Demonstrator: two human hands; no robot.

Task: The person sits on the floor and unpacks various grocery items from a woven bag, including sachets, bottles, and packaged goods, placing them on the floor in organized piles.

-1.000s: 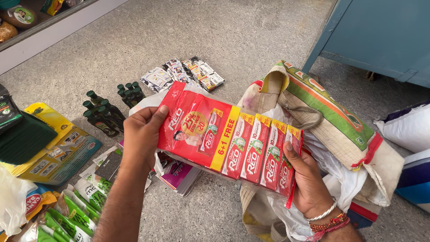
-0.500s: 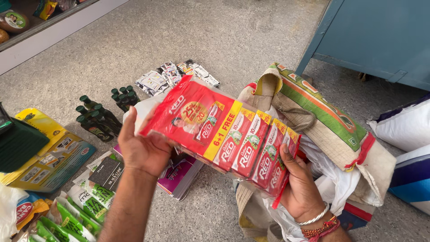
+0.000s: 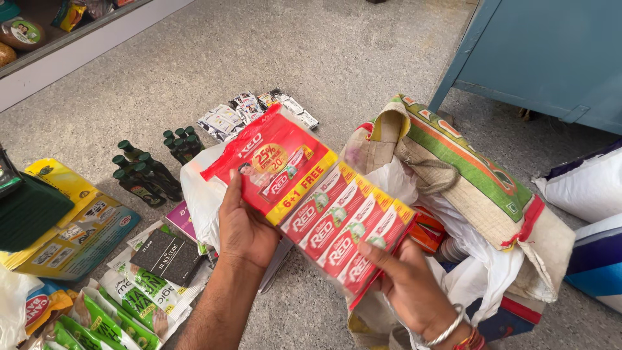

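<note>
Floor, left: flat green-and-white sachets (image 3: 139, 301); behind them, a cluster of small dark green-capped bottles (image 3: 148, 170). Centre: red plastic-wrapped multipack of toothpaste cartons (image 3: 311, 204), yellow band across, raised above floor, left hand (image 3: 245, 228) gripping its near edge, right hand (image 3: 405, 282) pinching its lower corner. Right: open woven sack with green and orange stripes (image 3: 476, 175), white plastic bags inside.

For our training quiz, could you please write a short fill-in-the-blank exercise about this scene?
1. Both hands hold one ____ multipack of tubes.
2. The left hand grips the multipack's ____ edge.
3. The dark green bottles stand on the ____.
4. The woven sack lies on the multipack's ____ side.

Missing words: red; left; floor; right
</note>
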